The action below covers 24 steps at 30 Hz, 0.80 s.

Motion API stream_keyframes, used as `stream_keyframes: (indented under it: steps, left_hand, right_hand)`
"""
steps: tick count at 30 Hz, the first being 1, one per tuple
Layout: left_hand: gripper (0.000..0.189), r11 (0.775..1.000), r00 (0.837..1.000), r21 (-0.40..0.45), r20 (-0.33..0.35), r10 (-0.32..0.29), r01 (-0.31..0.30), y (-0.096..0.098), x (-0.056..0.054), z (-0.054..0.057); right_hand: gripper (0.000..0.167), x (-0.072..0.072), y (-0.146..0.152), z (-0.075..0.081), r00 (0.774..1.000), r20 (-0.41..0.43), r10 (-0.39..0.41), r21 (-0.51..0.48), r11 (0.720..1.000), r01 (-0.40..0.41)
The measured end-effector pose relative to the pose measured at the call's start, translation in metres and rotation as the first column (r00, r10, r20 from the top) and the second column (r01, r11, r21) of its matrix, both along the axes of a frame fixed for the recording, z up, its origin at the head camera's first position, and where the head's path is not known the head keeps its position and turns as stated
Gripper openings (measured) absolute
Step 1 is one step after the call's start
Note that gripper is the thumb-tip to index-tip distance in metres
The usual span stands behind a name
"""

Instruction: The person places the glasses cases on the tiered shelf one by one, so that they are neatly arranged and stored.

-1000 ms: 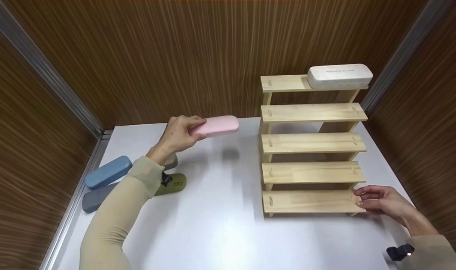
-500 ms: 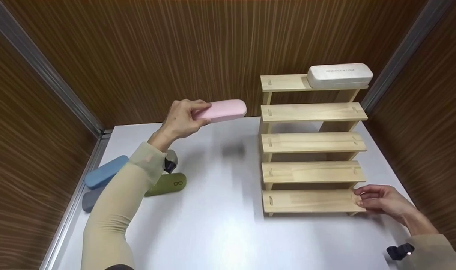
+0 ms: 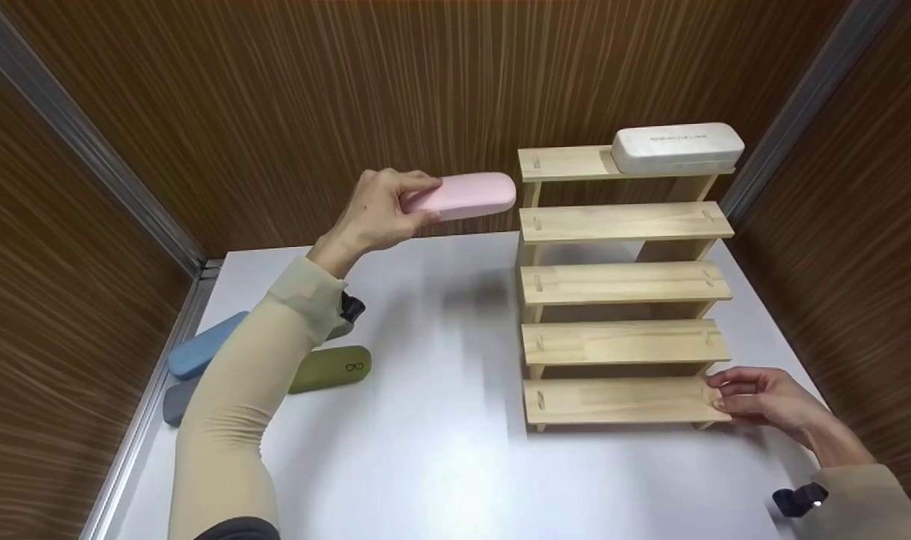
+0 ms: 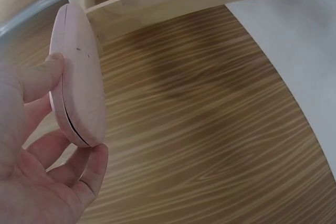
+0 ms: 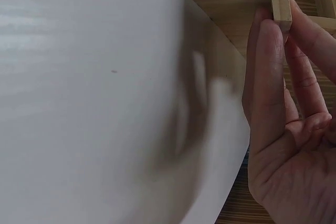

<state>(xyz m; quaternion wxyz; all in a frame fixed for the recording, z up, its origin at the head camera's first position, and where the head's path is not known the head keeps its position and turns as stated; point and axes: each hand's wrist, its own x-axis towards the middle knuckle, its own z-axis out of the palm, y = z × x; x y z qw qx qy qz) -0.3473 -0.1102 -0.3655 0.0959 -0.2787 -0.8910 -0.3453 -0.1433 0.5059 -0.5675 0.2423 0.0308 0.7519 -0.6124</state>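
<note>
A pink glasses case [image 3: 466, 196] is pinched at its left end by my left hand [image 3: 384, 208], held in the air just left of the wooden tiered rack [image 3: 626, 284]. In the left wrist view the thumb lies on one side of the pink case [image 4: 83, 77] and the fingertips on the other; its lid seam shows. My right hand [image 3: 777, 406] pinches the right end of the rack's lowest shelf. The right wrist view shows that shelf end [image 5: 282, 3] between the thumb and fingers. On the rack's top shelf, toward the right, sits a white glasses case [image 3: 678, 148].
On the white table [image 3: 425, 420] at the left lie a blue case [image 3: 204, 346], a grey case [image 3: 179, 397] and an olive green case [image 3: 331, 368] with a glasses drawing. Another greyish case [image 3: 340, 330] is mostly hidden by my left sleeve. Wood-grain walls enclose the table.
My left hand has risen and moved right with the pink case, closer to the rack's upper shelves. The right hand has stayed at the lowest shelf.
</note>
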Motion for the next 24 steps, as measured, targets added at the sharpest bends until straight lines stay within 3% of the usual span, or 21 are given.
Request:
stream_keyframes:
  steps: [11, 24]
  left_hand:
    - [0.049, 1.0, 1.0, -0.015, 0.019, -0.025, 0.026, 0.024, -0.014, 0.02]
    - [0.049, 1.0, 0.999, -0.025, 0.045, 0.012, -0.011, 0.05, -0.029, 0.033]
  right_hand:
    - [0.039, 0.001, -0.001, 0.0, 1.0, -0.002, 0.001, -0.017, 1.0, -0.001]
    - [0.038, 0.002, -0.006, -0.001, 1.0, -0.018, 0.011, -0.014, 1.0, -0.011]
